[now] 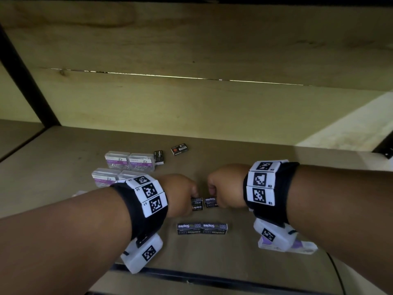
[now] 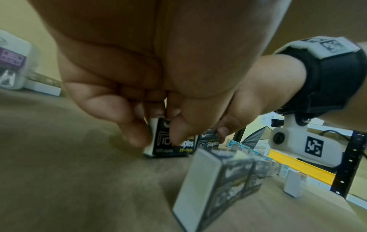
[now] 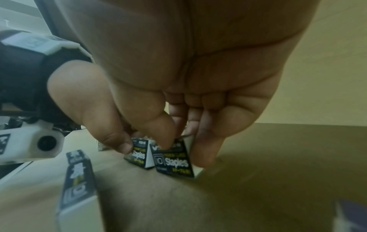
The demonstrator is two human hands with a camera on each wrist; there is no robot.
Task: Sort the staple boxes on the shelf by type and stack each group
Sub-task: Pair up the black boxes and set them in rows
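Two small black staple boxes stand side by side mid-shelf. My left hand [image 1: 192, 193] pinches the left staple box [image 1: 197, 205] [image 2: 170, 146] between thumb and fingers. My right hand [image 1: 212, 191] pinches the right staple box [image 1: 211, 202] [image 3: 172, 160] the same way. Nearer the front edge, a pair of black staple boxes [image 1: 202, 228] lies end to end. At the back one more black staple box [image 1: 158, 156] stands beside a clear case, and a staple box with a red mark [image 1: 179, 149] lies alone.
Several clear paper clip cases [image 1: 129, 161] with purple labels sit at the left. A white and purple box [image 1: 306, 248] lies under my right wrist. The shelf [image 1: 276, 150] has a wooden back wall and a dark front edge [image 1: 191, 275].
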